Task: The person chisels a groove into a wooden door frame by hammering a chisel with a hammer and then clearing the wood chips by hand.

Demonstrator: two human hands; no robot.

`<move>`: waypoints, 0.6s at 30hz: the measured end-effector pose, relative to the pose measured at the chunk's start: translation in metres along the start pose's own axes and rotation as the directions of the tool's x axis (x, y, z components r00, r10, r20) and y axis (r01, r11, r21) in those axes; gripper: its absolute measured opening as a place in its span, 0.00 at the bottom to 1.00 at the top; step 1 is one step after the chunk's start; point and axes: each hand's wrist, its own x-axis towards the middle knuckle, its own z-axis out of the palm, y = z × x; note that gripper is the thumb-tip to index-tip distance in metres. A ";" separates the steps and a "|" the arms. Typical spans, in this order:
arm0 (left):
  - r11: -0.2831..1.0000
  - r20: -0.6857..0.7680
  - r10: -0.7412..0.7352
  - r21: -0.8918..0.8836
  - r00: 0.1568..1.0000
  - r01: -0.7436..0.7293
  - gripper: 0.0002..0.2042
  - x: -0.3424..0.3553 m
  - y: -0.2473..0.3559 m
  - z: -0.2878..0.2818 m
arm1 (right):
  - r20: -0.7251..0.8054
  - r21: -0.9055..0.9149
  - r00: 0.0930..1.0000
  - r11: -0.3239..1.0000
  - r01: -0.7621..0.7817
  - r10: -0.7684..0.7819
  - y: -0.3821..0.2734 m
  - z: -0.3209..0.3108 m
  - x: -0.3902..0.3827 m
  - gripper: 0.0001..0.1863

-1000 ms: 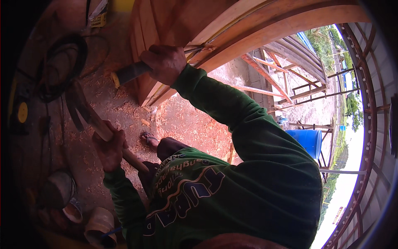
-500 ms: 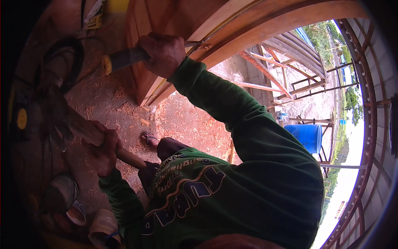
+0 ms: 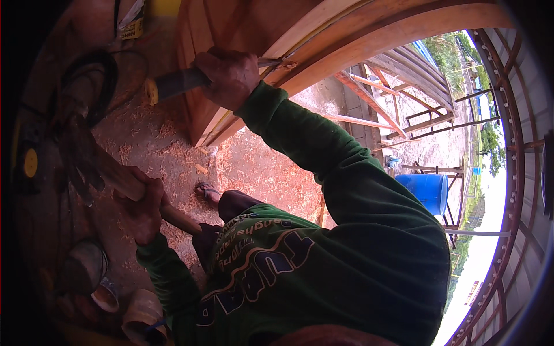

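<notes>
My right hand (image 3: pixel 229 76) is closed round a chisel (image 3: pixel 180 84) with a dark handle and a yellow butt end. Its metal blade meets a groove in a long reddish-brown wooden frame (image 3: pixel 340 46), with wood chips at the tip. Lower on the left, my left hand (image 3: pixel 141 205) grips a hammer (image 3: pixel 118 176) by its wooden handle. The hammer's dark, forked-looking head lies in shadow and is hard to make out. A gap separates it from the chisel's butt end.
Wood shavings (image 3: pixel 259 167) litter the floor around my sandalled foot (image 3: pixel 206 193). Black coiled cable (image 3: pixel 107 75) lies at the left. Bucket-like containers (image 3: pixel 141 314) stand at the lower left. Beyond the frame are timber trestles (image 3: pixel 375 95) and a blue drum (image 3: pixel 426 192).
The chisel's butt end and my right hand have shifted very slightly down and right. The hammer head has moved a little; otherwise both grips stay the same.
</notes>
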 end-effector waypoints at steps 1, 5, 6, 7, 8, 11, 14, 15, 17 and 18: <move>1.000 0.018 0.005 -0.004 1.000 -0.005 0.14 -0.001 0.000 -0.001 | 0.011 -0.007 1.000 1.000 -0.003 0.003 0.000 0.000 0.000 0.12; 0.999 -0.016 0.020 0.043 1.000 -0.019 0.15 -0.004 0.011 0.000 | -0.030 0.010 0.999 1.000 0.017 -0.017 0.001 0.003 0.000 0.12; 0.999 -0.016 0.019 0.043 1.000 -0.018 0.15 -0.004 0.012 -0.001 | -0.041 0.025 0.999 0.999 0.021 -0.020 0.001 0.003 0.000 0.12; 0.998 -0.009 0.055 0.009 0.998 -0.055 0.16 -0.004 0.011 -0.003 | -0.052 0.040 0.998 0.999 0.025 -0.023 0.001 0.003 0.000 0.12; 0.996 -0.002 0.091 -0.025 0.996 -0.091 0.16 -0.004 0.012 -0.004 | -0.052 0.040 0.998 0.999 0.024 -0.021 0.000 0.002 0.001 0.12; 0.995 -0.033 0.074 -0.064 0.997 -0.076 0.17 -0.004 0.020 -0.004 | -0.025 0.019 1.000 1.000 0.013 -0.013 -0.001 0.000 0.000 0.12; 0.993 0.011 0.098 -0.071 0.995 -0.097 0.17 -0.001 0.016 -0.010 | -0.012 0.008 1.000 1.000 0.003 -0.003 -0.001 0.000 0.001 0.12; 0.993 0.011 0.100 -0.071 0.995 -0.099 0.17 -0.001 0.013 -0.005 | -0.022 0.010 1.000 1.000 0.000 0.001 -0.001 0.000 0.002 0.12; 0.984 -0.014 0.176 -0.013 0.984 -0.176 0.15 0.006 0.005 0.011 | -0.033 0.010 0.999 1.000 -0.003 0.003 0.000 0.003 0.002 0.12; 0.984 -0.024 0.177 -0.009 0.984 -0.178 0.15 0.012 -0.004 0.015 | -0.042 0.006 0.999 1.000 0.005 -0.004 -0.003 0.007 0.004 0.12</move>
